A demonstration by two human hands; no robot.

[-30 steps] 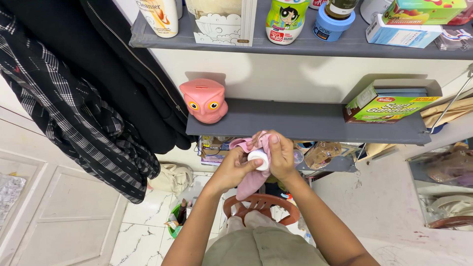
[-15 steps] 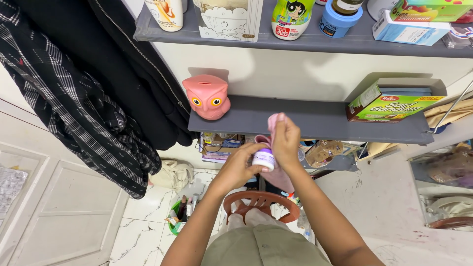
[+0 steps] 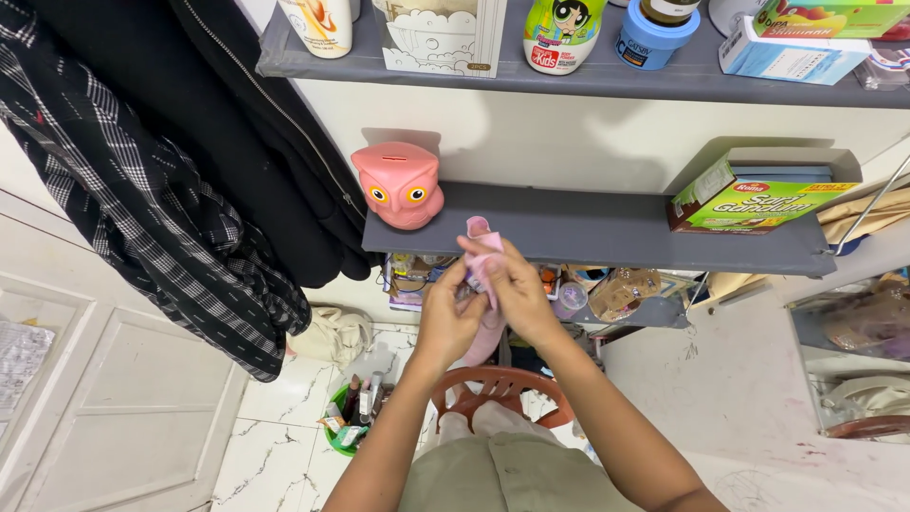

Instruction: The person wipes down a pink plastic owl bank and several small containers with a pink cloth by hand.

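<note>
Both my hands meet in front of the grey middle shelf point(image 3: 607, 232). My right hand point(image 3: 512, 284) grips a pink cloth point(image 3: 482, 248) that sticks up above my fingers and hangs down below them. My left hand point(image 3: 445, 318) is closed around something behind the cloth; a small jar seen earlier is hidden now. A pink owl money box point(image 3: 400, 185) stands on the shelf just left of my hands.
A green and blue carton point(image 3: 758, 194) lies at the shelf's right end. The upper shelf point(image 3: 284, 52) carries bottles, a tub and boxes. Dark and checked clothes point(image 3: 142, 190) hang at left. A red plastic chair point(image 3: 502, 389) and a green basket point(image 3: 346, 427) stand on the floor below.
The small white and purple jar in my hands has gone out of sight behind the pink cloth and my fingers. My hands have stayed in front of the shelf.
</note>
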